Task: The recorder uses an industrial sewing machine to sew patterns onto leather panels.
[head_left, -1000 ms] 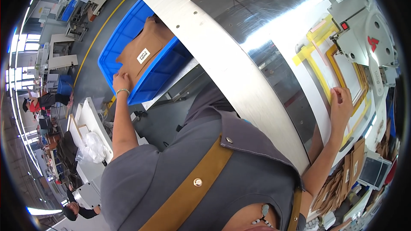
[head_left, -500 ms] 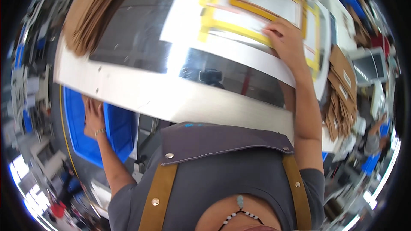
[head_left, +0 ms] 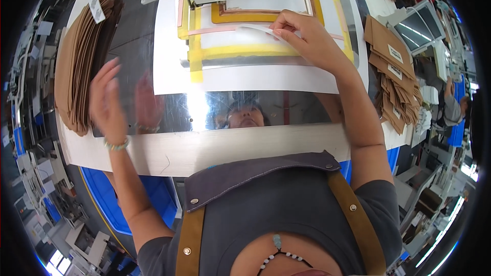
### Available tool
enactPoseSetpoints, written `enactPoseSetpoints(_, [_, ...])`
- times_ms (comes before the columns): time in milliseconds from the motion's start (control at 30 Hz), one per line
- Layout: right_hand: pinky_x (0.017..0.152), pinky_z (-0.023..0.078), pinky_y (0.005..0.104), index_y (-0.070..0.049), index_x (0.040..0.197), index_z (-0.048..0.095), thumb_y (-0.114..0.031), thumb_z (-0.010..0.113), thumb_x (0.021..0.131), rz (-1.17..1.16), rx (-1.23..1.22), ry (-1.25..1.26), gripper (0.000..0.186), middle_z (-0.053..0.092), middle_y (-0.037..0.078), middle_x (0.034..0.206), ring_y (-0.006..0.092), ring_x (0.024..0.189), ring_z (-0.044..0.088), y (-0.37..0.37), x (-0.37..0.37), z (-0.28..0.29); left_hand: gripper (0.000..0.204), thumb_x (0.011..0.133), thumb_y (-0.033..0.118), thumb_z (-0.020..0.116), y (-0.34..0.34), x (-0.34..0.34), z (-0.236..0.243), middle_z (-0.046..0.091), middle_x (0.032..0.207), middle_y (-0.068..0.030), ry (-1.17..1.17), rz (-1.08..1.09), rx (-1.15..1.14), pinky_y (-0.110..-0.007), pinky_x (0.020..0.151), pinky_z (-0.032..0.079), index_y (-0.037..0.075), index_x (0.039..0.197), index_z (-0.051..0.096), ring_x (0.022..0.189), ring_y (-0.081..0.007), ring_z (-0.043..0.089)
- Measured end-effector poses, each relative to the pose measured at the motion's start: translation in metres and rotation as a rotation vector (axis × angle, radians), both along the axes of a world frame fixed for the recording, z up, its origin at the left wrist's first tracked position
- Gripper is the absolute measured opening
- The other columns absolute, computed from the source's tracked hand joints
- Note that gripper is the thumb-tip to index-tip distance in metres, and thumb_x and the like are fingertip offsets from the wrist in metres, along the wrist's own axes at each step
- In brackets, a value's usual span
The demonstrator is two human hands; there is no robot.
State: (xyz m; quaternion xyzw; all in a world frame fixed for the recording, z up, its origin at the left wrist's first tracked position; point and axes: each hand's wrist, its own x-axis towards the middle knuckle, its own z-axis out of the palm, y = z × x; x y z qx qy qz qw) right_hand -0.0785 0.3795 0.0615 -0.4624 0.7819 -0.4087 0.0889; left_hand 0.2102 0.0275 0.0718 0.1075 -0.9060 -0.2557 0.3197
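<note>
Now out of the blue bin (head_left: 159, 194), the left hand (head_left: 108, 106) spreads loosely beside the brown stack (head_left: 75, 84), while the right hand's (head_left: 306, 35) grip pinches a white strip (head_left: 259, 28) extending leftward beside the amber frame (head_left: 243, 19).

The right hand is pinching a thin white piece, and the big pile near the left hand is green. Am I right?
Not quite: the big pile near the left hand is brown, not green, as the head view shows. The right hand is indeed pinching a thin white piece.
</note>
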Motion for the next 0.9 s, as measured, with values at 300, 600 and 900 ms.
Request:
enactPoseSetpoints(300, [0.081,0.05,0.0228,-0.003,0.101,0.07,-0.013,0.071,0.102,0.081,0.249,-0.226,0.01,0.071,0.0,0.098,0.0064,0.088,0.062,-0.004,-0.035,0.029,0.046,0.102,0.032,0.068,0.053,-0.146,-0.05,0.054,0.157,-0.019,-0.32,-0.378,-0.448,-0.049,0.126,0.034,0.004,0.139,0.066,0.148,-0.0442,0.044])
enactPoseSetpoints(600, [0.091,0.053,0.0298,-0.006,0.114,0.08,-0.013,0.066,0.101,0.036,0.207,-0.145,0.02,0.077,0.005,0.108,0.0148,0.097,0.068,-0.033,-0.084,0.034,0.065,0.101,0.048,0.064,0.056,-0.156,-0.053,0.042,0.165,-0.0237,-0.368,-0.419,-0.433,-0.051,0.127,0.028,0.003,0.147,0.059,0.152,-0.0448,0.036])
enactPoseSetpoints(900, [0.091,0.054,0.0346,-0.005,0.112,0.081,-0.008,0.065,0.098,0.044,0.31,-0.156,0.022,0.078,0.013,0.107,0.0236,0.098,0.071,-0.053,-0.067,0.018,0.07,0.104,0.056,0.057,0.055,-0.154,-0.049,0.043,0.164,-0.0248,-0.442,-0.414,-0.454,-0.052,0.128,0.025,0.003,0.149,0.058,0.153,-0.0458,0.034])
